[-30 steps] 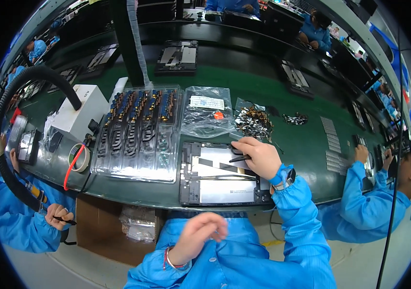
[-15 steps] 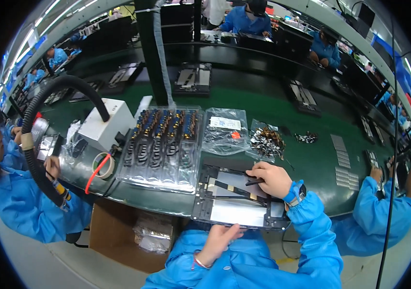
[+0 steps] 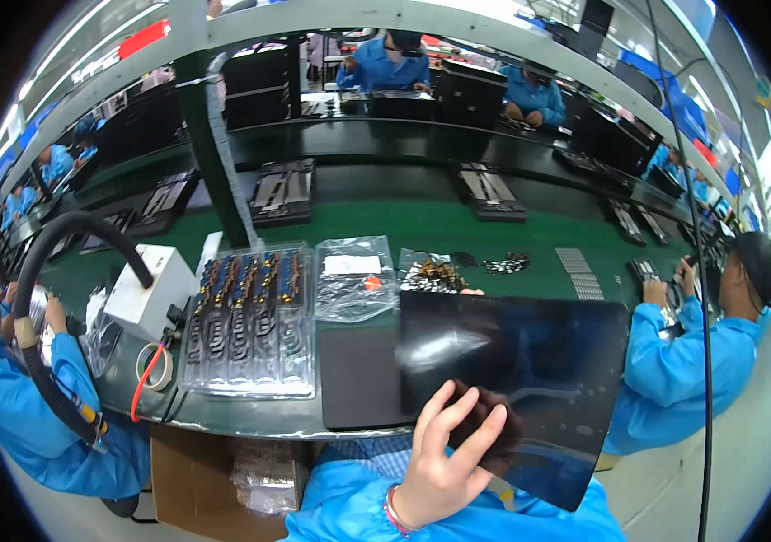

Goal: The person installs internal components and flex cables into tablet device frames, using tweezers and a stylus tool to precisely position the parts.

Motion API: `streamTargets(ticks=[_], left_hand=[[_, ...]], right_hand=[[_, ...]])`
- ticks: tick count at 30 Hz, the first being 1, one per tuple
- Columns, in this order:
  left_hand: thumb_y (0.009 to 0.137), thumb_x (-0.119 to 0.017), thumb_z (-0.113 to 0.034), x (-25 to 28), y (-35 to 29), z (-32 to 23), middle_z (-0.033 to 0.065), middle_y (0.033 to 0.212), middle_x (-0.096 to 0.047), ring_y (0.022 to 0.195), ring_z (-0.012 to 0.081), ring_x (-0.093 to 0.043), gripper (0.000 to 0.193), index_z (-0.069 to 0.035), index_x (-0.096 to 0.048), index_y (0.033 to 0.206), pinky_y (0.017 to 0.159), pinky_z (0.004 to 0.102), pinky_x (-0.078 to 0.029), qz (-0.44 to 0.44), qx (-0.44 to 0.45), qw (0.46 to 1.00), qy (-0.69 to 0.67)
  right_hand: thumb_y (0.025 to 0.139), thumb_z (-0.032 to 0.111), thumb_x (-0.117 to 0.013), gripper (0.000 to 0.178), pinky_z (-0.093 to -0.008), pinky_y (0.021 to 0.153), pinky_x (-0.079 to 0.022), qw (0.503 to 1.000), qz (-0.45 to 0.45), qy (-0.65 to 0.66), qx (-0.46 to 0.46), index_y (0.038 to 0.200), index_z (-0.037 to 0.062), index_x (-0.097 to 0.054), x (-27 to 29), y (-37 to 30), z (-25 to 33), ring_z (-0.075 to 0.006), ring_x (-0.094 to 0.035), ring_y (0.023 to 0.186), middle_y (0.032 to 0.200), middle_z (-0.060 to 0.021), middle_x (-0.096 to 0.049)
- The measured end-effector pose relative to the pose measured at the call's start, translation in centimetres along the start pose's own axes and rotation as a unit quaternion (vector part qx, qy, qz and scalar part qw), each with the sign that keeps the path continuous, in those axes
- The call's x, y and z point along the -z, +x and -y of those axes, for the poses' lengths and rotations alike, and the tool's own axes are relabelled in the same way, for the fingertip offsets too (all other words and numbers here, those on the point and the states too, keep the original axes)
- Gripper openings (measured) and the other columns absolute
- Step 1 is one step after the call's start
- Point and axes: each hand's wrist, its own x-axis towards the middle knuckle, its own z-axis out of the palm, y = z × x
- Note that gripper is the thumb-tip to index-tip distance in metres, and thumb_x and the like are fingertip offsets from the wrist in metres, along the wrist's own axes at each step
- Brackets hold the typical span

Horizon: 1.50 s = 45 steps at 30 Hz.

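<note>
A tablet [image 3: 548,361] is tilted up off the bench, its glossy black screen facing me. My left hand [image 3: 449,461] lies against the lower left of the screen, fingers spread and touching the glass. Of my right hand [image 3: 472,292] only a sliver of fingers shows at the tablet's top edge; the rest is hidden behind the tablet. Partly behind the tablet's left side, a flat dark grey pad [image 3: 360,379] lies at the bench's front edge. The tablet's inner side is out of sight.
Left of the pad are a clear tray [image 3: 250,325] of flex parts and a plastic bag [image 3: 354,280]. Small parts [image 3: 435,274] lie behind the tablet. A white box [image 3: 152,289], black hose [image 3: 37,262] and tape roll [image 3: 154,368] stand left. Co-workers sit either side.
The tablet has gone from lying with its inside showing to tilted up, screen toward me. My left hand has moved onto the screen; my right hand is now mostly hidden. The view has shifted right.
</note>
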Motion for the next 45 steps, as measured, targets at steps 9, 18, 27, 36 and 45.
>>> streamTargets(ticks=[9, 18, 27, 36, 45], left_hand=[[0.055, -0.069, -0.008, -0.7, -2.5, -0.6, 0.0032, 0.111, -0.049, 0.107, 0.0312, -0.042, 0.047, -0.028, -0.068, 0.097, 0.082, 0.0426, -0.037, 0.005, -0.030, 0.952, 0.304], [0.062, -0.063, 0.009, -0.5, -1.0, 1.5, 0.0185, 0.119, -0.049, 0.110, 0.0389, -0.049, 0.052, -0.001, -0.057, 0.113, 0.088, 0.0362, -0.045, -0.021, 0.069, 0.994, -0.084], [0.084, -0.055, 0.002, -2.7, -5.2, 7.4, 0.0093, 0.106, -0.057, 0.093, 0.0185, -0.058, 0.027, 0.000, -0.052, 0.111, 0.079, 0.0307, -0.050, -0.188, 0.469, 0.619, -0.601], [0.086, -0.054, -0.004, 4.6, -6.7, 7.8, 0.0087, 0.103, -0.060, 0.101, 0.0190, -0.056, 0.021, -0.001, -0.056, 0.106, 0.086, 0.0354, -0.045, 0.032, 0.593, 0.583, -0.555], [0.073, -0.069, -0.011, 9.0, -7.0, 8.9, 0.0132, 0.094, -0.055, 0.079, 0.0257, -0.053, 0.047, 0.004, -0.052, 0.113, 0.069, 0.0340, -0.046, 0.029, 0.300, 0.932, 0.204]], right_hand=[[0.086, 0.001, -0.049, 0.041, -0.0272, 0.086, -0.042, 0.988, 0.000, 0.144, -0.051, 0.127, 0.0032, -0.045, -0.2, -0.4, 1.0, -0.0161, -0.054, 0.100, 0.113, -0.0098, -0.055], [0.084, 0.000, -0.049, 0.042, -0.0273, 0.085, -0.042, 0.999, -0.018, 0.050, 0.012, 0.126, 0.0021, -0.046, -0.9, 0.5, 0.7, -0.0142, -0.056, 0.094, 0.116, -0.0114, -0.053], [0.070, 0.009, -0.058, 0.048, -0.0353, 0.077, -0.050, 0.846, 0.347, -0.404, -0.018, 0.118, 0.0103, -0.054, -2.4, 2.4, -5.5, -0.0268, -0.059, 0.094, 0.117, -0.0059, -0.053], [0.067, 0.010, -0.062, 0.054, -0.0363, 0.071, -0.051, 0.841, 0.337, -0.423, -0.021, 0.120, 0.0096, -0.051, -4.3, 0.0, -7.0, -0.0281, -0.061, 0.086, 0.121, -0.0065, -0.049], [0.073, 0.003, -0.056, 0.050, -0.0387, 0.076, -0.047, 0.897, 0.108, -0.383, -0.191, 0.122, 0.0056, -0.047, 3.1, -6.4, -5.8, -0.0367, -0.055, 0.090, 0.109, -0.0159, -0.049]])
